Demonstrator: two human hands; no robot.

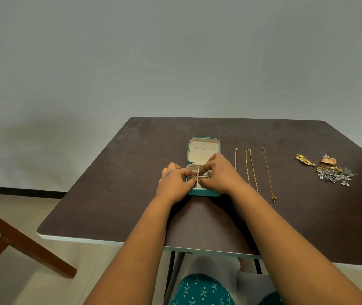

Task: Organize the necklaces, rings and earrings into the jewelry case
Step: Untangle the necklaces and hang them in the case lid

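Both hands are together over the lower tray of the jewelry case (203,148). The left hand (174,182) reaches in from the case's left side, the right hand (219,175) from its right, and their fingertips meet on the pale cross-shaped divider (197,176) inside. Whether they pinch the divider or only press on it I cannot tell.

The case lies open, its lid flat on the table (131,172) beyond the tray, and no jewelry shows in it. It looks small and light, so it will likely slide unless one hand steadies its wall.

To the right of the case three necklaces (251,170) lie straight, side by side and apart. They look thin, limp and quick to tangle, so each is best lifted at the clasp end. Farther right of the case sits the heap of earrings and rings (331,170), small and snag-prone, best pinched one at a time.
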